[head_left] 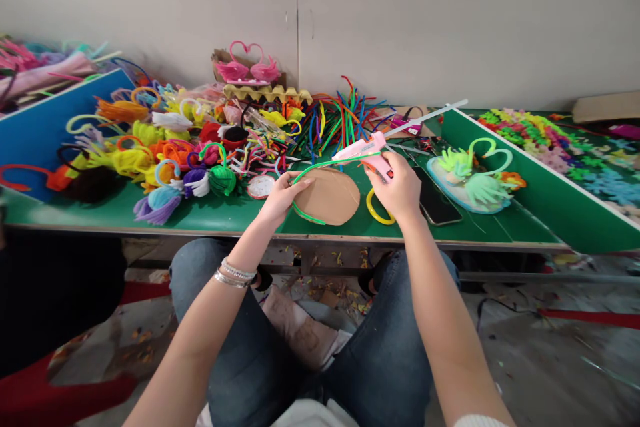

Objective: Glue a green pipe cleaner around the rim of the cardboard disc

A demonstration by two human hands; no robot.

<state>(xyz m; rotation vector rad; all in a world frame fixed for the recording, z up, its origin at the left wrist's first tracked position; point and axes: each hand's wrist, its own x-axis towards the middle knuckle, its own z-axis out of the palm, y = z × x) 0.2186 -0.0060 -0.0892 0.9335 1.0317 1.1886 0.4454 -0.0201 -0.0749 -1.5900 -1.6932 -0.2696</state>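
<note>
My left hand (pixel 281 195) pinches the left edge of a round cardboard disc (pixel 329 197) with a green pipe cleaner (pixel 320 165) running along its rim. My right hand (pixel 397 188) grips a pink hot glue gun (pixel 363 148), its nozzle pointing left over the top of the disc. A white glue stick (pixel 430 115) sticks out of the gun's back. A yellow pipe-cleaner ring (pixel 375 210) lies on the green table (pixel 225 213) just below my right hand.
Many colourful fuzzy craft pieces (pixel 165 147) crowd the table's left half. Loose pipe cleaners (pixel 340 117) lie at the back. A black phone (pixel 434 197) and a green swan craft (pixel 473 177) sit at the right. A green divider board (pixel 540 180) slants along the right.
</note>
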